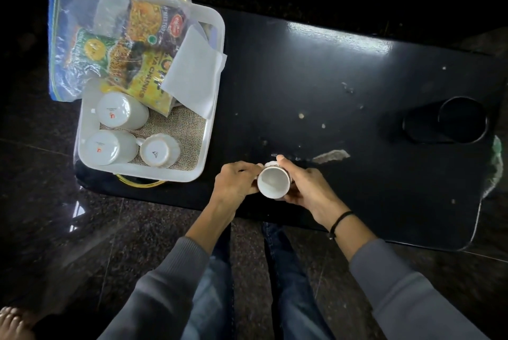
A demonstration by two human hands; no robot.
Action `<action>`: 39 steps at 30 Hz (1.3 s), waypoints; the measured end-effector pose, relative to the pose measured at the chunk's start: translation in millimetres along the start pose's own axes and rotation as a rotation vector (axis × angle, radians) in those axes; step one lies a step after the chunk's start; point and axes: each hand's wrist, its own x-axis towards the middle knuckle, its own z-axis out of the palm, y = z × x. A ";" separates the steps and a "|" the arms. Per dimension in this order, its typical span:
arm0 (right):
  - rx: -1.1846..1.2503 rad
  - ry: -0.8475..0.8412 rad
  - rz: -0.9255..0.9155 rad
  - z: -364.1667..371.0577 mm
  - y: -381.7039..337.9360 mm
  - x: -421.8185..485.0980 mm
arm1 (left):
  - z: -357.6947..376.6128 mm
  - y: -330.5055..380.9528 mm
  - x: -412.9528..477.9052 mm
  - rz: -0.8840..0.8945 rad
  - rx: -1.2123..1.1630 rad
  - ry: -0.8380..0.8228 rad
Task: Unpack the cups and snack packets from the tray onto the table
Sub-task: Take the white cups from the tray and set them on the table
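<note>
A small white cup (273, 182) with a patterned outside is held over the near edge of the black table (343, 78), its mouth turned toward me. My left hand (235, 181) grips its left side and my right hand (305, 188) wraps its right side. The white tray (213, 131) sits at the table's left end. Three white cups lie upside down in its near part: one (121, 110), one (110, 147) and a ribbed one (160, 150). Behind them lie yellow snack packets (148, 84) and a clear zip bag (71, 37) holding more packets.
White paper napkins (195, 70) lie over the tray's right side. A round cup-holder recess (450, 120) is sunk in the table's right part. The tabletop has chipped patches. My legs and a dark stone floor are below the table; a bare foot shows at bottom left.
</note>
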 end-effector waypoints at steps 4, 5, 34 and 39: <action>0.023 0.056 0.051 3.0 1.5 0.0 | -2.2 1.4 -3.3 0.039 0.079 0.042; 0.013 0.070 0.060 3.5 1.7 0.3 | -2.1 1.9 -3.9 0.043 0.092 0.043; -0.885 0.156 -0.640 114.8 -57.4 -22.8 | -110.9 30.5 -32.3 0.713 0.866 0.477; -0.919 0.003 -0.626 157.9 -60.7 -18.7 | -144.4 18.7 -18.5 0.636 1.124 0.500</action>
